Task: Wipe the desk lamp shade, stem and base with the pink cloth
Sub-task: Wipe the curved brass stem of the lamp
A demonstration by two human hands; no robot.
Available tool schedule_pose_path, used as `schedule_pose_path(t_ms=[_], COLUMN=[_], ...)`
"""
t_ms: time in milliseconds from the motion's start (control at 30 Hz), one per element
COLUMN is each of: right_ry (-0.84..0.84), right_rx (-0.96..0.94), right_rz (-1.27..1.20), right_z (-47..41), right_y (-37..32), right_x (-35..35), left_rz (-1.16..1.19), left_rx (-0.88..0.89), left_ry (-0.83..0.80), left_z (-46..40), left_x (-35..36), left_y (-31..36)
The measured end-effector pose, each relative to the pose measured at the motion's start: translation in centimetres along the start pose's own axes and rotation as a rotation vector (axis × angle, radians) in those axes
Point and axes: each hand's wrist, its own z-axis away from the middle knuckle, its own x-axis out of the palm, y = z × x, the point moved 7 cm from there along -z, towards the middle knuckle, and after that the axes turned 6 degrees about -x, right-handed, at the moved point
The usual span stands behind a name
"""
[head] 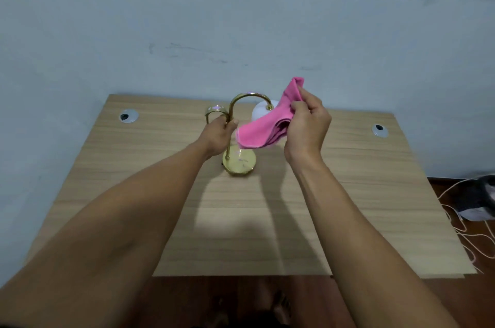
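Observation:
A brass desk lamp stands at the middle back of the wooden desk [348,207]. Its round base [241,164] rests on the desk, and its curved stem [247,97] arches over to a white shade [259,113]. My left hand [218,137] is closed around the lower part of the stem. To the right of the stem, my right hand [308,127] holds the folded pink cloth [262,127] in the air. The cloth hangs in front of the shade and hides most of it.
The desk stands against a pale blue wall. Two cable grommets are set in it, one at the back left [128,115] and one at the back right [379,130]. White cords [466,231] and a dark bag [482,199] lie on the floor at the right.

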Motion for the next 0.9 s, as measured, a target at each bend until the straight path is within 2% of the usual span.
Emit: schedule_pose_path(t_ms=[67, 233, 300, 467, 567, 700, 833, 900], right_ry=[-0.03, -0.313, -0.342, -0.4, -0.439, -0.537, -0.594, -0.628], right_rx=[-0.018, -0.026, -0.052, -0.367, -0.559, -0.691, -0.74, -0.692], right_rz=[0.11, 0.492, 0.576, 0.768, 0.761, 0.811, 0.741, 0.648], right_z=[-1.3, -1.1, -0.7, 1.4, 3.2, 4.6, 4.7, 4.4], right_y=[-0.5, 0.3, 0.9, -0.1, -0.3, 0.2, -0.2, -0.9], right_x=[1.3, 6.7, 8.0, 9.7, 10.3, 11.0, 10.3, 9.5], left_rz=[-0.039, 0.0, -0.001, -0.031, -0.056, -0.073, -0.075, -0.028], left_rx=[-0.009, -0.019, -0.014, -0.038, -0.017, 0.01, 0.002, -0.024], left_ry=[0.01, -0.005, 0.004, 0.012, -0.01, -0.058, -0.019, -0.01], left_z=[0.4, 0.9, 1.1, 1.1, 1.1, 1.0, 1.3, 1.2], left_x=[0.0, 0.2, 0.3, 0.4, 0.5, 0.8, 0.6, 0.7], left_y=[-0.2, -0.8, -0.8, -0.8, -0.6, -0.6, -0.5, -0.6])
